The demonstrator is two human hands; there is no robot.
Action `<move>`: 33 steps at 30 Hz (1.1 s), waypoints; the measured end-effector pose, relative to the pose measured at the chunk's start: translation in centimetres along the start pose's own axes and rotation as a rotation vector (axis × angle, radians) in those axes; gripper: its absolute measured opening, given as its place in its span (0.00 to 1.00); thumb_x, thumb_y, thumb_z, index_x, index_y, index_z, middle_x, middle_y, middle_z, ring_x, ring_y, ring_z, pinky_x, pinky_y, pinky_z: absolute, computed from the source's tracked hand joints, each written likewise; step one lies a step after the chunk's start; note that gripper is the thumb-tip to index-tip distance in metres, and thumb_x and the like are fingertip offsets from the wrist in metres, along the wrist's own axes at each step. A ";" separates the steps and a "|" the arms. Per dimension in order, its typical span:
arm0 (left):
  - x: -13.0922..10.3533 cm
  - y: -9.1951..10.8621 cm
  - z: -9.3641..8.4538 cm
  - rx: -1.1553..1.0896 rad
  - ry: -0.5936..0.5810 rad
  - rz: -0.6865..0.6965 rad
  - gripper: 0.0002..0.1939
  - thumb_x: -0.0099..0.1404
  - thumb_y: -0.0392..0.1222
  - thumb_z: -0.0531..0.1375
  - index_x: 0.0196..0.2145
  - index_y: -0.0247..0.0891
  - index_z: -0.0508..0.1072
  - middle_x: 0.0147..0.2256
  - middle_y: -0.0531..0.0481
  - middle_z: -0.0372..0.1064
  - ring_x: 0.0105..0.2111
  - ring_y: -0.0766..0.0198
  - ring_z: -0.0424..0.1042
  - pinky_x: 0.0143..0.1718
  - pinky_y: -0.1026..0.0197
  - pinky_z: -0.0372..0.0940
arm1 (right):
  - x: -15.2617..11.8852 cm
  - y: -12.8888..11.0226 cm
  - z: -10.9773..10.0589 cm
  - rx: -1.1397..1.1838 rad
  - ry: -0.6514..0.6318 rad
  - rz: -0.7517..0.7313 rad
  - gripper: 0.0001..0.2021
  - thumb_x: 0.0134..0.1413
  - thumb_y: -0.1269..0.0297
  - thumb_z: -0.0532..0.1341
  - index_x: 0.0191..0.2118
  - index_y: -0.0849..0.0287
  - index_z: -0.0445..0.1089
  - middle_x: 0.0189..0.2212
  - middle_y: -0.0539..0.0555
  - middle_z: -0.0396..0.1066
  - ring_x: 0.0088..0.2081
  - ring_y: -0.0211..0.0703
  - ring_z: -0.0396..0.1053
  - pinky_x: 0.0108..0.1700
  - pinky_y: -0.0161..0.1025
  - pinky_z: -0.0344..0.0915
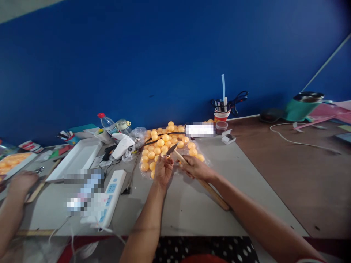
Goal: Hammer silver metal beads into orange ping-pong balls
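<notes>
My left hand (163, 171) is closed, palm up, with its fingertips at a dark pointed blade (172, 149); how it grips the blade is partly hidden. My right hand (195, 167) is wrapped round a long wooden stick (212, 193), whose upper end comes close to the blade while its lower end slants down toward the table's front edge. Just behind both hands lie many orange balls (151, 155), like table tennis balls, in a clear plastic bag. A dark strap or cable crosses over them.
At left are a power strip (111, 197), a white tray (78, 159), a white glue gun (122, 146) and a bottle (108, 123). A co-worker's hand (23, 182) is at far left. Behind stand a pen cup (221, 115) and a teal mug (298, 107).
</notes>
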State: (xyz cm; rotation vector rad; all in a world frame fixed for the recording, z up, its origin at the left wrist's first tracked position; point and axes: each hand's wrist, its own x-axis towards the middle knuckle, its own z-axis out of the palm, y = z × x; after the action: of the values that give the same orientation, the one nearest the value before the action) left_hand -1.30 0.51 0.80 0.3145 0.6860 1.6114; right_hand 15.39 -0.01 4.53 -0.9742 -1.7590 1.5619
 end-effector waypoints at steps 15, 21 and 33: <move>-0.2 0.3 0.2 -0.011 -0.003 -0.084 0.05 0.66 0.35 0.62 0.31 0.33 0.74 0.31 0.48 0.76 0.25 0.71 0.72 0.29 0.68 0.69 | -0.1 0.3 -0.1 0.108 -0.002 -0.040 0.11 0.59 0.59 0.59 0.44 0.59 0.65 0.15 0.41 0.59 0.15 0.32 0.55 0.17 0.30 0.52; -0.1 0.2 0.0 -0.028 0.011 -0.095 0.05 0.67 0.35 0.61 0.32 0.34 0.75 0.31 0.48 0.77 0.26 0.71 0.73 0.31 0.68 0.70 | -0.1 0.4 0.0 0.079 0.000 -0.040 0.10 0.59 0.61 0.58 0.44 0.58 0.66 0.16 0.42 0.60 0.15 0.31 0.56 0.18 0.29 0.53; 0.2 0.1 -0.2 -0.034 -0.006 -0.085 0.05 0.65 0.35 0.63 0.30 0.34 0.75 0.28 0.50 0.76 0.24 0.71 0.72 0.29 0.68 0.68 | -0.1 0.1 0.1 -0.016 0.013 0.005 0.06 0.56 0.64 0.59 0.39 0.59 0.65 0.15 0.41 0.60 0.15 0.32 0.57 0.18 0.30 0.56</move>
State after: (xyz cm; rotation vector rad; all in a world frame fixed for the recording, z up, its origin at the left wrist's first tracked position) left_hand -1.47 0.66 0.67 0.2618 0.6589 1.5386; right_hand 15.35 -0.14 4.45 -0.9952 -1.7634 1.5439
